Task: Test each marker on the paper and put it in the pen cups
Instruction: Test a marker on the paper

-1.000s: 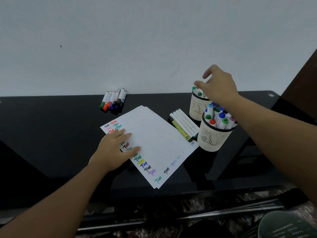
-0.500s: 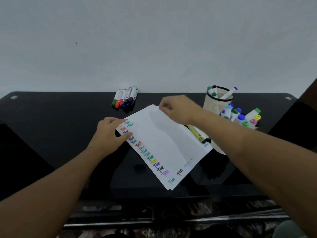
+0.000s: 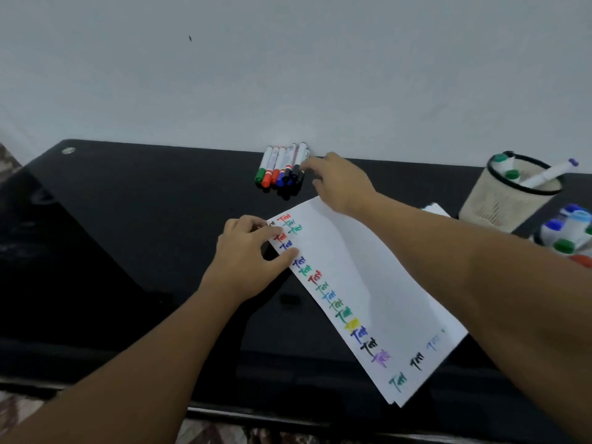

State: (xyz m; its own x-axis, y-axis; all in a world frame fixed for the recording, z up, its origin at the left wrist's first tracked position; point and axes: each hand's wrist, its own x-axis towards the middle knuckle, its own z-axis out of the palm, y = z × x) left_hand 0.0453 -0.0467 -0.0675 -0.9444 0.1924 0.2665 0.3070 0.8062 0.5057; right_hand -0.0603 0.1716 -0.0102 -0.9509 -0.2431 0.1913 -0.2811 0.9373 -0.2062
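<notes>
A white paper sheet [image 3: 355, 283] lies slanted on the black table [image 3: 128, 238], with a column of coloured "Test" marks along its left edge. My left hand [image 3: 253, 257] presses its fingers on the paper's upper left corner. Several whiteboard markers [image 3: 282, 165] lie side by side near the wall, caps toward me. My right hand [image 3: 339, 182] reaches across the paper, fingertips touching the rightmost black marker. Two white mesh pen cups stand at the right: the far cup [image 3: 509, 193] holds a few markers, the near cup [image 3: 570, 235] is crowded with them.
A grey wall runs right behind the table. Some white pens [image 3: 432, 208] lie half hidden behind my right forearm. The table's front edge runs along the bottom, with patterned floor below it.
My right hand left the far pen cup, swept over the paper's top and now reaches the loose markers. My left hand slid up to the paper's corner. The view shifted left.
</notes>
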